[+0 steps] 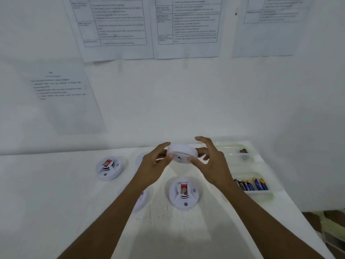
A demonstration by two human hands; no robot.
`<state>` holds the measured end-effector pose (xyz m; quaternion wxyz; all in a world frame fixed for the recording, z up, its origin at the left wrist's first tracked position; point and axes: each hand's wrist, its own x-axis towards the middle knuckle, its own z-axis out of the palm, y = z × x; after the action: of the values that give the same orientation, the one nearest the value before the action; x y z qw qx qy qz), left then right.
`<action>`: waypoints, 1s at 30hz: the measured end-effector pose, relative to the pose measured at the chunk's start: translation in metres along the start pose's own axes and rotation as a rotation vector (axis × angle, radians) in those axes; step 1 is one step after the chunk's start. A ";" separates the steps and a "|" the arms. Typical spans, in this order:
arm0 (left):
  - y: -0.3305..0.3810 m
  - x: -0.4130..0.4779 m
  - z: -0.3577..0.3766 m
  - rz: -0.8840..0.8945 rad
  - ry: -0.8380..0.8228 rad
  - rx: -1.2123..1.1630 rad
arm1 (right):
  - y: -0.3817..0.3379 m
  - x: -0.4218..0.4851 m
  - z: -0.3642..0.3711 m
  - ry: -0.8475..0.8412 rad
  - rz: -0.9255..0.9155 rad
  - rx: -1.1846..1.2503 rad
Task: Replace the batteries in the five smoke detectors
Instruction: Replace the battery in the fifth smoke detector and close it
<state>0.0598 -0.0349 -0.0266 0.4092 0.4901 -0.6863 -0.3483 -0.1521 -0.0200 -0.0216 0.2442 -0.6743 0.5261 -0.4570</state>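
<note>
A round white smoke detector (pixel 182 151) is lifted above the white table (pixel 56 193), held between both hands. My left hand (pixel 153 165) grips its left rim with thumb and fingers. My right hand (pixel 211 161) grips its right rim, fingers curled over the top edge. Another detector (pixel 183 194) with a red label lies on the table just below. A second labelled one (pixel 109 168) lies at the left. A third (pixel 142 200) is mostly hidden under my left forearm, and part of another (pixel 139 158) shows behind my left hand.
A clear tray (pixel 261 192) at the right holds several blue and yellow batteries (pixel 251 184). Behind it, a second clear tray (pixel 233 146) holds a few dark batteries (pixel 243 151). Printed sheets hang on the wall. The table's right edge drops off toward boxes at lower right.
</note>
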 end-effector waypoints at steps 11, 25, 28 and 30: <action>0.008 -0.034 0.016 0.117 -0.052 0.053 | -0.018 -0.034 -0.015 0.013 0.210 0.236; 0.027 -0.056 0.008 0.127 -0.143 -0.020 | -0.036 -0.055 -0.029 -0.173 0.212 0.446; 0.028 -0.056 0.003 0.166 -0.147 0.013 | -0.035 -0.058 -0.025 -0.175 0.169 0.316; 0.030 -0.056 -0.002 0.174 -0.139 0.019 | -0.037 -0.058 -0.021 -0.158 0.099 0.175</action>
<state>0.0600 0.0265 -0.0117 0.3844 0.4071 -0.7565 -0.3380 -0.1541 0.0492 -0.0030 0.3651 -0.6576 0.4959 -0.4339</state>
